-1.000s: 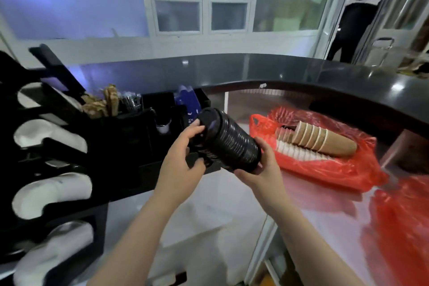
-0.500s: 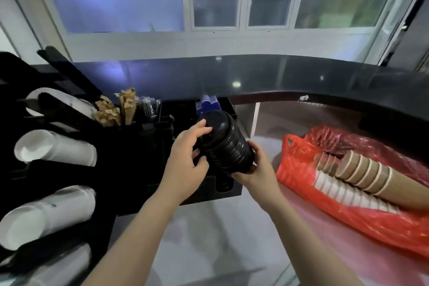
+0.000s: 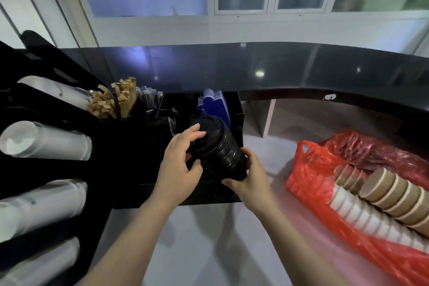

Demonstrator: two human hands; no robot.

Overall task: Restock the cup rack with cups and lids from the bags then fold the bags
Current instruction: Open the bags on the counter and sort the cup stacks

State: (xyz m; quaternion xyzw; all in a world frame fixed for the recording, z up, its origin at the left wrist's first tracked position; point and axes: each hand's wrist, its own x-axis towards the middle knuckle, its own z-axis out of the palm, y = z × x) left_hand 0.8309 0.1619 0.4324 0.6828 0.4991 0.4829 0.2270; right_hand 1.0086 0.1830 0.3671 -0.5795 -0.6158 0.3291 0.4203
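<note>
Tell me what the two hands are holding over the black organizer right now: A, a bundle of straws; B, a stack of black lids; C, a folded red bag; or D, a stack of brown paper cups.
B: the left hand and right hand both grip a stack of black lids, while the brown paper cups lie in the red bag.

red bag (image 3: pixel 325 204) cut off right, rack cups (image 3: pixel 41 206) cut off left
</note>
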